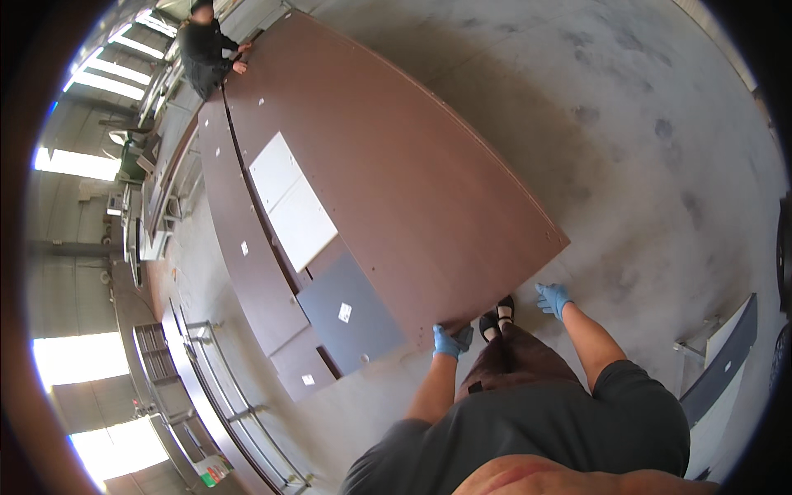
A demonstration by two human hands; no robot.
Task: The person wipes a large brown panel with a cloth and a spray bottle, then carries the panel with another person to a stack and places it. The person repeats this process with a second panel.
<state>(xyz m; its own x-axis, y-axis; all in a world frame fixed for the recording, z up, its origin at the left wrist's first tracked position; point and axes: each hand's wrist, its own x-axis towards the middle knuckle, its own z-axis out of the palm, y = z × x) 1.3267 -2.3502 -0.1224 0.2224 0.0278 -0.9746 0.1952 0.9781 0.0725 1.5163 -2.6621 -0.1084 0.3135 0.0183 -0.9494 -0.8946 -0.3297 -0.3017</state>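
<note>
A large flat brown panel (396, 181) stretches away from me toward the far left. My left hand (450, 341), in a blue glove, grips its near edge close to the left corner. Off the panel's near right corner, my blue-gloved right hand (553, 299) is in the air, fingers apart, touching nothing. Beside the large panel lie a white panel (294, 202), a grey-blue panel (348, 307) with a white label, and a narrower brown panel (247, 239) with several small labels. At the far end another person (205, 49) has both hands at the large panel's edge.
Metal rack rails (235, 396) stand at the left, near a shelf unit (157, 363). On the right, dark and white panels (722, 363) lean by a metal bracket. Grey concrete floor (643, 165) extends to the right; my feet (497, 317) are just beside the panel's near edge.
</note>
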